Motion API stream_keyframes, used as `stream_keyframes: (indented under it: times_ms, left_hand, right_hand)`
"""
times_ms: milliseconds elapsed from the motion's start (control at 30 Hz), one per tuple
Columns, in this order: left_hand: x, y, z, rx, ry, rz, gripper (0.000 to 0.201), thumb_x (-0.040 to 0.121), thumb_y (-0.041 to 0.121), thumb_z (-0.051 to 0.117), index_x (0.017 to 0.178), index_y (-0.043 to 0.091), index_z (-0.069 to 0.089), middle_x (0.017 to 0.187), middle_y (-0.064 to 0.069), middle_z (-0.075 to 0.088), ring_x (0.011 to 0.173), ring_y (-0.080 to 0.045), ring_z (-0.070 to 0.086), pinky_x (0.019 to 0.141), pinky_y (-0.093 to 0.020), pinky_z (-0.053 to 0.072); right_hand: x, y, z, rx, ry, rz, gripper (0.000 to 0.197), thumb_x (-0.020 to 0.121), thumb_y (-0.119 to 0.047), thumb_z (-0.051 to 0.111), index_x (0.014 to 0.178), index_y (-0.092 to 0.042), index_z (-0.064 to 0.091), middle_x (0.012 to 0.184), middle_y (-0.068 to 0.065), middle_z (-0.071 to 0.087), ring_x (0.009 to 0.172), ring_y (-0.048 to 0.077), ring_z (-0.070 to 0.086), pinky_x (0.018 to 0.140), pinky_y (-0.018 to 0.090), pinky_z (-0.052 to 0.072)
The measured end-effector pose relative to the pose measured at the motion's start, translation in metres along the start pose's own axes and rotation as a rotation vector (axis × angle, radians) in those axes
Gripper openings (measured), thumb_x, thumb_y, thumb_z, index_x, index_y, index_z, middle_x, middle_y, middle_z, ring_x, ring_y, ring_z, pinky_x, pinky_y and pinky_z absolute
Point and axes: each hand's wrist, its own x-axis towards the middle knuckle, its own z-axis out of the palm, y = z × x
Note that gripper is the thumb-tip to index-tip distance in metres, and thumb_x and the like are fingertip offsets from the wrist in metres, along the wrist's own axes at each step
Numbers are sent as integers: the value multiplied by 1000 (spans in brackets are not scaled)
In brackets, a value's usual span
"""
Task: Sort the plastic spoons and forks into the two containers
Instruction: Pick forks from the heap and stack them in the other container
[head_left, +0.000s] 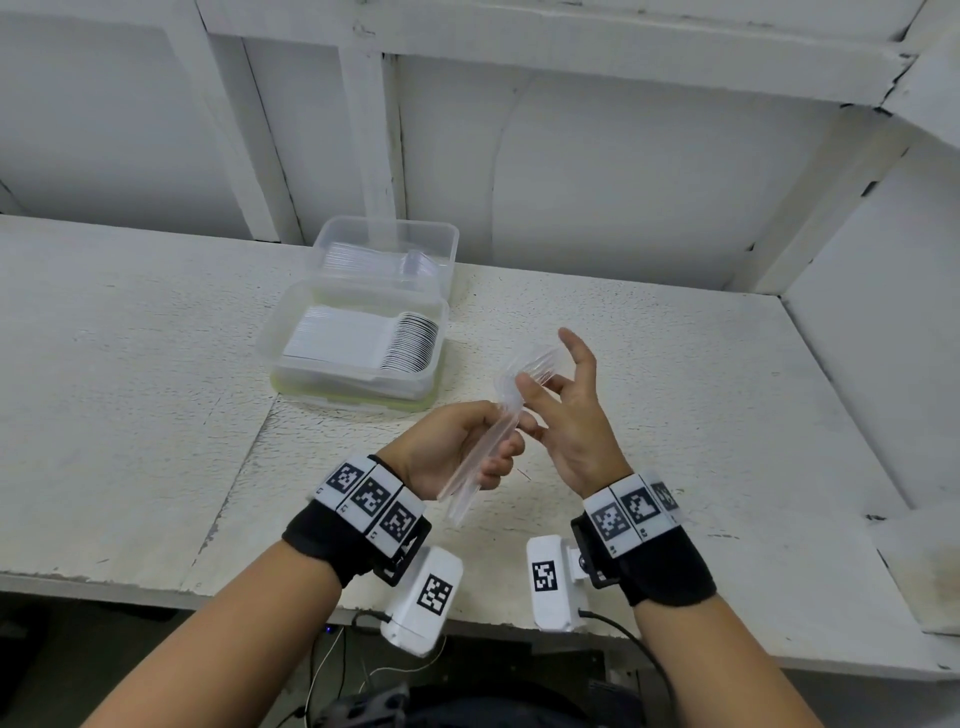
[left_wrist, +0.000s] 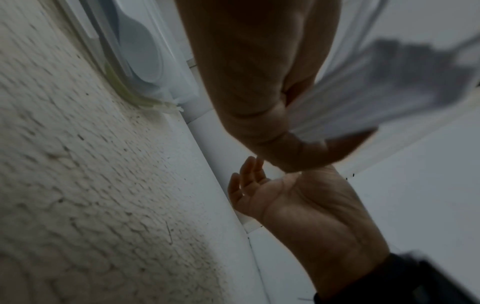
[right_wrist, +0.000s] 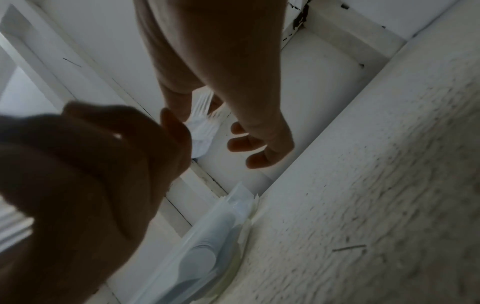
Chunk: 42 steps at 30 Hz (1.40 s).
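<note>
My left hand (head_left: 493, 447) grips a bundle of clear plastic forks (head_left: 488, 457) by the handles, tilted with the heads up and to the right. My right hand (head_left: 550, 400) is beside the heads, fingers spread and fairly straight, with one finger lying across the top of the bundle. In the right wrist view the fork tines (right_wrist: 203, 123) show between the thumb and fingers of that hand (right_wrist: 249, 148), with the left fist (right_wrist: 109, 164) below. Two clear containers stand at the back left: the near one (head_left: 267, 348) holds stacked spoons, the far one (head_left: 451, 240) holds clear cutlery.
The white textured tabletop (head_left: 675, 415) runs to a wall on the right and a panelled wall behind. Its front edge is just under my wrists. Cables hang below the table edge (head_left: 332, 654).
</note>
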Motion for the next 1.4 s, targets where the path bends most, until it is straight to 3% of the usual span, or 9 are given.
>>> stream_keyframes:
  times_ms: [200,367,533,633,767,900,1033,1233,1400]
  left_hand:
    - [0,2,0,28,-33,-2,32,84,36,37,91,9,54,54,1,46,39,-8,40,38,-15,34]
    - [-3,3,-3,84,-86,11,28,89,36,45,96,10,54,58,1,52,50,-11,55,51,-27,55]
    - [-6,6,-8,139,-125,-53,26,86,31,45,95,8,53,63,-2,59,52,-12,59,50,-28,54]
    - [-7,8,-12,257,-110,-77,23,93,30,44,92,9,53,59,1,52,48,-9,50,46,-21,46]
    - [-8,17,-17,613,20,-53,23,99,25,38,91,10,53,58,5,45,47,-6,39,45,-17,34]
    - [-12,28,-21,799,50,-44,22,99,23,42,90,11,58,59,5,48,47,-6,42,45,-18,35]
    - [-14,36,-22,902,-8,-62,23,99,23,42,91,11,60,60,6,51,49,-7,42,47,-19,37]
    - [-13,46,-22,978,-69,-96,20,99,21,44,91,13,60,61,7,53,49,-6,45,47,-19,39]
    - [-12,65,-25,1013,-86,-165,16,97,24,46,96,13,58,66,1,56,47,-9,50,50,-21,43]
  right_hand:
    - [3,-1,-10,-125,-137,-3,73,91,-14,56,145,-40,15,72,-13,64,58,2,54,75,31,48]
    - [6,-10,-14,-319,-217,-62,64,86,-27,64,125,-63,28,103,6,62,90,19,60,92,51,49]
    - [11,-22,-23,-510,-337,-166,68,84,-27,68,128,-59,29,125,-20,47,75,26,51,75,24,50]
    - [14,-24,-26,-649,-330,-223,68,82,-28,70,129,-54,28,130,-22,39,101,-7,50,87,12,39]
    - [15,-32,-31,-1098,-257,-456,66,80,-49,64,136,-47,29,129,-1,42,115,11,41,97,31,36]
    - [20,-36,-34,-1534,-404,-879,55,78,-51,48,127,-27,50,120,3,59,107,28,57,80,45,47]
    - [21,-37,-31,-1598,-506,-1065,51,76,-30,72,122,-15,54,101,4,68,82,26,66,60,36,50]
    - [21,-39,-27,-1538,-650,-941,31,88,-26,45,114,-12,53,96,8,65,53,23,59,37,31,47]
    - [30,-43,-24,-1406,-666,-802,33,89,-28,38,113,-13,53,99,8,63,64,25,62,49,33,53]
